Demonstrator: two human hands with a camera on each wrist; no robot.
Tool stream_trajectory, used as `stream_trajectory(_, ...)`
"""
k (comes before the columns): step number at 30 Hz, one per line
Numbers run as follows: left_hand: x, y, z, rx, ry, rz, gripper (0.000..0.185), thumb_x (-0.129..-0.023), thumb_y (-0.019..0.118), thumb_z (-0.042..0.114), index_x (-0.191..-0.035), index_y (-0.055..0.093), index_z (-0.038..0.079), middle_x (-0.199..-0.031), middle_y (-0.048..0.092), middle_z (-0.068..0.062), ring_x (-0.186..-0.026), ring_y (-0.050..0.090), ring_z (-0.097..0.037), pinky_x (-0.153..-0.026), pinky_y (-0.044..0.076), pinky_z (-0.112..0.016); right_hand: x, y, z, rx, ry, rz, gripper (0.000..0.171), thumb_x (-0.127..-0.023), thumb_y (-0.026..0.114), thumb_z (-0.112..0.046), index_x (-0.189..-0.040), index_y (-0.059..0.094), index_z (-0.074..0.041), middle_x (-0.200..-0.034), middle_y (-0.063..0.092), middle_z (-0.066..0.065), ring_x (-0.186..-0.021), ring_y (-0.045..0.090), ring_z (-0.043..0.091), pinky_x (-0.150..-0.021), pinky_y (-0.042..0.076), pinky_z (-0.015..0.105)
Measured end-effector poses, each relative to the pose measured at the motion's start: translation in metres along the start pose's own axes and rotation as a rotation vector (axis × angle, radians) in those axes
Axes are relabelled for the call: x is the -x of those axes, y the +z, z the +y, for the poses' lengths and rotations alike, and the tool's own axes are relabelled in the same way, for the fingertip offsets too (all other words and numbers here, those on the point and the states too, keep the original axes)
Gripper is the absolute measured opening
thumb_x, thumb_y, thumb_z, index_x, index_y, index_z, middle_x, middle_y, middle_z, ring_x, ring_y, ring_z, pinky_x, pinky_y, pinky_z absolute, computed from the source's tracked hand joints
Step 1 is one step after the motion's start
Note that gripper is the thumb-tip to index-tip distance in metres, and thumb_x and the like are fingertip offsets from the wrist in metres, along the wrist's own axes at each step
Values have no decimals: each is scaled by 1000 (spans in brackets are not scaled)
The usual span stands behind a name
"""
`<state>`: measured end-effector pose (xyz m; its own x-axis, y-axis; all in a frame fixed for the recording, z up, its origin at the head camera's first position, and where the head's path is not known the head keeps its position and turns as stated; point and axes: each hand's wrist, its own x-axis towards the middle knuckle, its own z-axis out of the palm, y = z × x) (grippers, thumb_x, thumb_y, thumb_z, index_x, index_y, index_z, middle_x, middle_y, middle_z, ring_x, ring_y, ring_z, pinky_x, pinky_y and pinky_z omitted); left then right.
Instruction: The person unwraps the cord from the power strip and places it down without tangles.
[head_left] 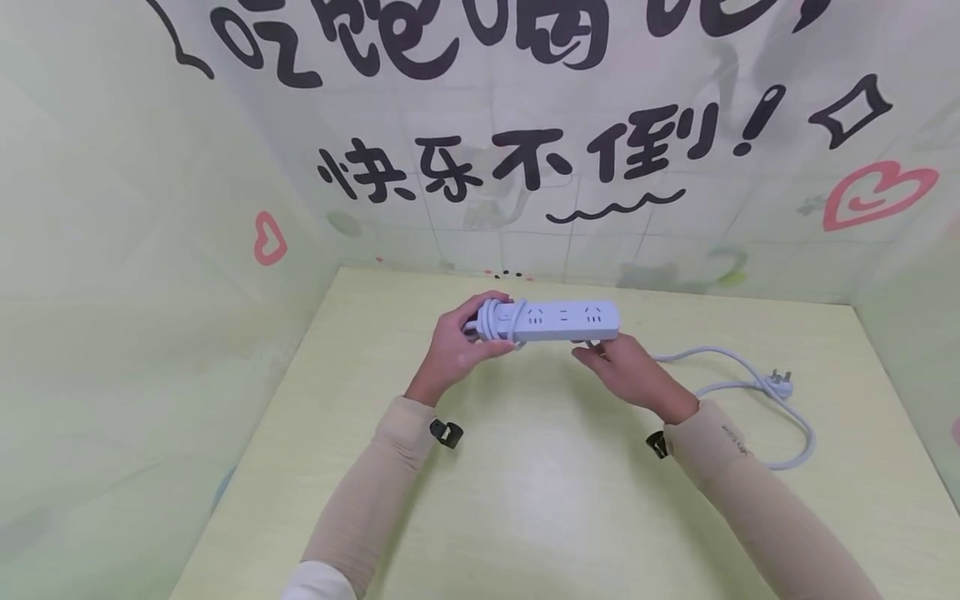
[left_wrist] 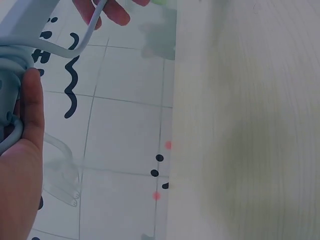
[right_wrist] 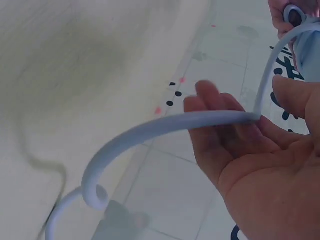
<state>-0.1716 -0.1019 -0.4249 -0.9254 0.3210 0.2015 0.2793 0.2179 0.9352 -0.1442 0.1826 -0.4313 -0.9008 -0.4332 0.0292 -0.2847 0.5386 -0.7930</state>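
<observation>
A white power strip (head_left: 562, 321) is held level above the pale yellow table (head_left: 525, 500). My left hand (head_left: 457, 342) grips its left end, where several turns of white cord (left_wrist: 60, 50) are wound around it. In the left wrist view that thumb (left_wrist: 30, 115) lies against the coiled end. My right hand (head_left: 622, 367) sits palm up under the strip's right end. In the right wrist view its fingers (right_wrist: 215, 110) are straight and the cord (right_wrist: 165, 125) lies across the palm beside the thumb. The loose cord (head_left: 750, 387) trails right to a plug (head_left: 780, 383) on the table.
Pale green walls close in the table on the left (head_left: 135, 292), the back (head_left: 525, 125) and the right; the back one has large black lettering and pink hearts. The slack cord loops over the table's right side (head_left: 802, 442).
</observation>
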Motion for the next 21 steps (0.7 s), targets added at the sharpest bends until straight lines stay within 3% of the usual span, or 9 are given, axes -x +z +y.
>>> stream_trajectory(1,0,0,-1,-1,-2,3,60,-82,82,9,-138,60,16,-137,63,-8,-112,61,-24,-86,56,-27,0,2,0,-16,4,-4,47,-106,52,-12,-152,42,-17,-123,61,20,-80,63,30,-71,54,38)
stream_trajectory(4,0,1,-1,-4,-7,11,61,-83,82,9,-139,59,14,-138,62,-8,-116,60,-25,-88,56,-30,0,9,-1,-12,29,5,44,-107,50,-13,-151,43,-15,-110,66,20,-86,68,31,-64,54,33)
stream_trajectory(7,-1,-1,-3,-3,-11,19,61,-84,82,10,-140,59,14,-139,61,-8,-118,59,-27,-91,57,-32,2,13,-3,72,46,6,37,-109,48,-17,-145,51,-11,-95,68,15,-72,60,23,-55,41,27)
stream_trajectory(12,-1,-4,-8,-11,-27,33,59,-85,80,14,-140,59,17,-139,62,-8,-119,59,-26,-93,57,-34,12,16,-8,223,-19,-22,30,-106,53,-17,-129,66,-2,-74,61,2,-56,40,7,-58,38,23)
stream_trajectory(16,-2,-8,-10,-1,-49,32,58,-86,80,16,-140,59,16,-138,62,-8,-120,60,-26,-96,56,-36,23,12,-16,348,-217,63,19,-99,64,-11,-113,75,-5,-74,66,-4,-58,42,1,-61,42,21)
stream_trajectory(21,-2,-13,-11,13,-59,36,58,-86,78,14,-140,59,11,-138,62,-10,-120,59,-27,-96,55,-37,31,-12,-27,405,-542,278,18,-87,74,0,-104,77,-5,-77,70,-1,-62,46,1,-59,44,19)
